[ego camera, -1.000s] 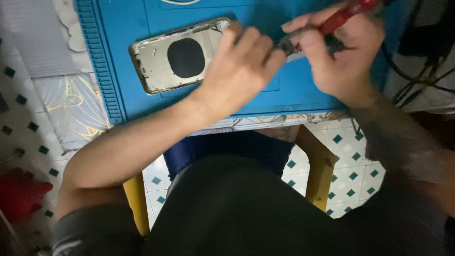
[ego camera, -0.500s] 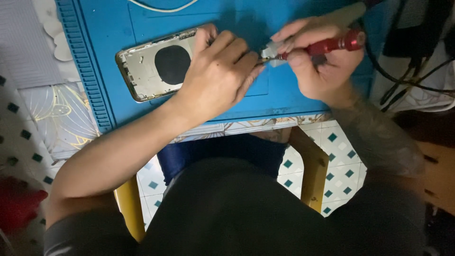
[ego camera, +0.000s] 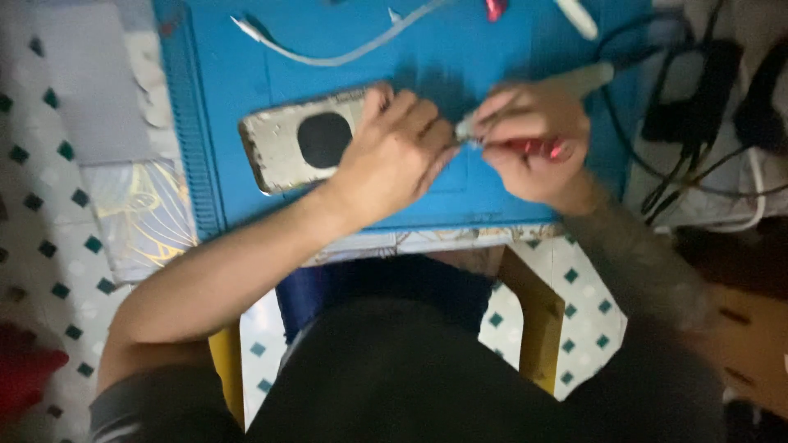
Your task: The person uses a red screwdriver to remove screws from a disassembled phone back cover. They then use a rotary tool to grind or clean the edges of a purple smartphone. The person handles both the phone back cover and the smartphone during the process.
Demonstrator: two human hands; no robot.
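The left hand (ego camera: 394, 160) reaches up from the lower left, forearm slanting across the edge of the surface, palm down, fingers curled forward and pressing on the right end of a phone back housing (ego camera: 304, 146). Its grip is not a pinch — the hand lies over the housing and pins it flat on the blue work mat (ego camera: 509, 49).

The right hand (ego camera: 533, 152) comes in from the lower right, wrist bent, fingers bunched in a narrow grip around a red-handled tool (ego camera: 538, 148). The tool lies roughly level, its long axis left to right, pale tip pointing left toward the left hand's fingertips; whether the tip touches anything is too blurred to tell.

The housing lies flat, its long axis nearly left to right with a slight tilt, the far end pointing left, away from both hands; a dark round patch shows just left of the left hand's knuckles.

Beyond the hands a white cable (ego camera: 328, 57) curves across the mat — to the right of the right hand, black cables (ego camera: 681, 131) trail off the mat.
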